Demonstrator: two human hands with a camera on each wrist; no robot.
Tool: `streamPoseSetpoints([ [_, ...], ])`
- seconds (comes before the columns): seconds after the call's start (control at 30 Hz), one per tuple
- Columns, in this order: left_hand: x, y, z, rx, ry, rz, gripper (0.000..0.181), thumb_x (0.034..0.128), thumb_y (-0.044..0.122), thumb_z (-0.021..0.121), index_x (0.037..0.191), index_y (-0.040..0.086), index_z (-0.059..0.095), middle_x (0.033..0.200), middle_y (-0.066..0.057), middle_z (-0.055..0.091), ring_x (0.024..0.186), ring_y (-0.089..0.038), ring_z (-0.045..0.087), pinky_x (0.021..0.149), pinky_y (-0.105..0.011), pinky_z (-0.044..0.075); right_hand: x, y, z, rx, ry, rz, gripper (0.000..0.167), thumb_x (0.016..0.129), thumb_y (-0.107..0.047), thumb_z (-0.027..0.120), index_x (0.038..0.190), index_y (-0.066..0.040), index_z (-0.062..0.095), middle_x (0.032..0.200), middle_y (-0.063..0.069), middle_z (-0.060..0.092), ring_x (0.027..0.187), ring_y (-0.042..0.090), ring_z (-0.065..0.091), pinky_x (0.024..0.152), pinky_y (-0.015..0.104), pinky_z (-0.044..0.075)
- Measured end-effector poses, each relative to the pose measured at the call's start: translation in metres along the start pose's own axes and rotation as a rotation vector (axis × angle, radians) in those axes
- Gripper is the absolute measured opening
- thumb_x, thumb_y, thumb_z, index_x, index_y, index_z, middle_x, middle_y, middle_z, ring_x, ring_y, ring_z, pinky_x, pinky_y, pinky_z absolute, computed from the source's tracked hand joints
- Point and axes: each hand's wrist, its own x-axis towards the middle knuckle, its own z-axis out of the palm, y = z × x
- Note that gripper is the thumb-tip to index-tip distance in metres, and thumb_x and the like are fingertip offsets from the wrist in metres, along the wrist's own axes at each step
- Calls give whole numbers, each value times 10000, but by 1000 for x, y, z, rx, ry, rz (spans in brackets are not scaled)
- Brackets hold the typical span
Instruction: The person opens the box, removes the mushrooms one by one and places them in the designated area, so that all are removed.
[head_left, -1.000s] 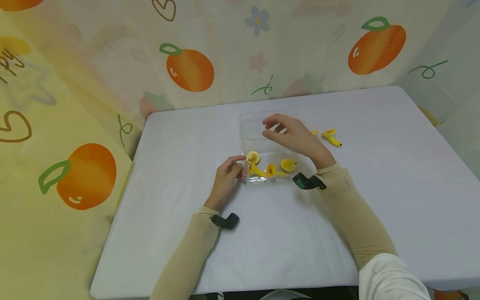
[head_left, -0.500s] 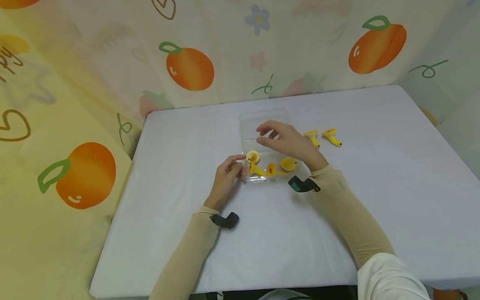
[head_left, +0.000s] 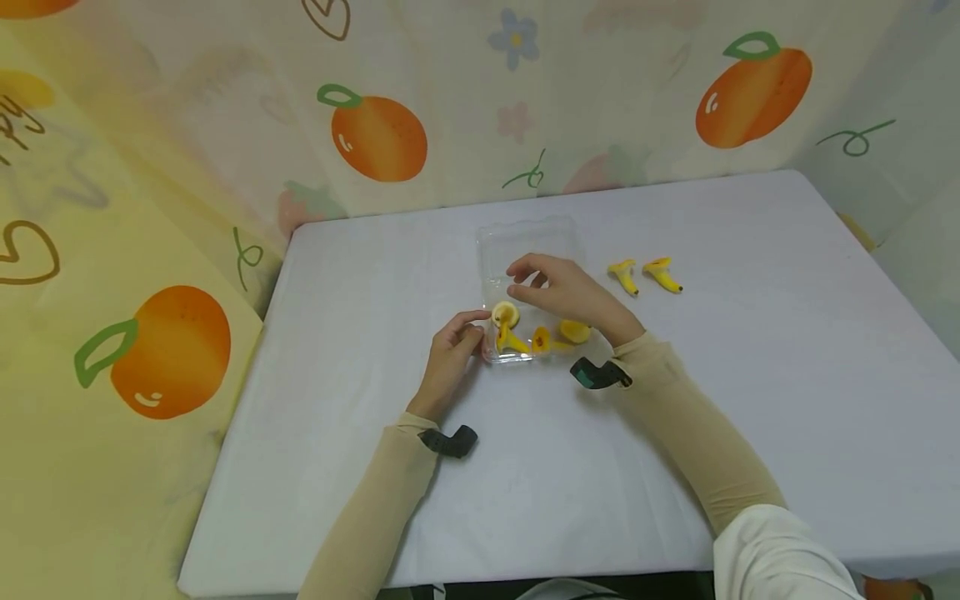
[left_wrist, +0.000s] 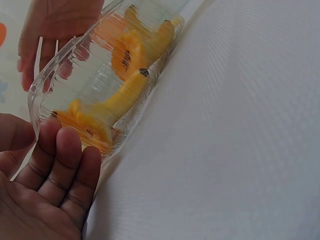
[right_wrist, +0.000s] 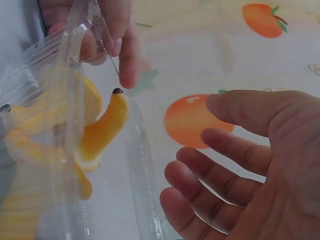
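Observation:
A hinged clear plastic container [head_left: 487,292] lies opened out on the table, several yellow pieces [head_left: 510,340] in its near half. My left hand [head_left: 448,362] grips its left wall; in the left wrist view its fingers [left_wrist: 67,160] lie against the outside. My right hand [head_left: 573,296] hovers over the container with loosely bent fingers and nothing in them. The right wrist view shows that hand [right_wrist: 240,175] beside the container, its thumb apart from the fingers, and a dark-tipped yellow piece [right_wrist: 107,125] behind the plastic.
Two yellow pieces [head_left: 624,277] [head_left: 663,275] lie on the white-covered table [head_left: 750,333], right of the container. Behind the table's far edge hangs a cloth [head_left: 465,100] printed with oranges. A dark device is strapped to each wrist.
My right hand has moved left and nearer to me, lower in the view, uncovering the yellow piece just right of the container. My left hand has stayed at the container's wall.

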Motion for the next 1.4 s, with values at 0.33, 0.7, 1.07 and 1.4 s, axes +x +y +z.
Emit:
streamPoseSetpoints([
  [0.33, -1, 1, -1, -10, 0, 15, 313, 1026, 96, 491, 1303, 71, 635, 771, 48, 596, 762, -102, 592, 787, -221, 520, 5, 3, 9, -31, -42, -7, 386, 998, -305, 623, 1327, -105, 607, 1290, 113, 643, 1098, 295, 594, 945, 440, 514],
  [0.7, 2, -1, -1, -38, -7, 21, 313, 1012, 80, 497, 1294, 68, 633, 758, 37, 609, 724, -101, 595, 767, -224, 531, 10, 12, 17, -54, -86, 10, 395, 994, -320, 626, 1328, -110, 609, 1219, 81, 661, 1024, 255, 608, 867, 368, 519],
  [1.07, 1, -2, 1, -22, -11, 17, 303, 1023, 96, 489, 1288, 93, 635, 768, 37, 602, 741, -102, 593, 781, -218, 528, 8, 15, 22, -40, -133, 54, 395, 988, -355, 641, 1318, -142, 600, 1197, 96, 647, 1014, 255, 603, 792, 318, 522],
  [1.4, 1, -1, 1, -32, -4, 24, 304, 1019, 88, 497, 1291, 65, 632, 779, 45, 605, 735, -97, 588, 774, -215, 531, 8, 14, 24, -54, -139, 63, 385, 989, -369, 641, 1310, -160, 606, 1213, 99, 643, 1033, 256, 603, 803, 332, 525],
])
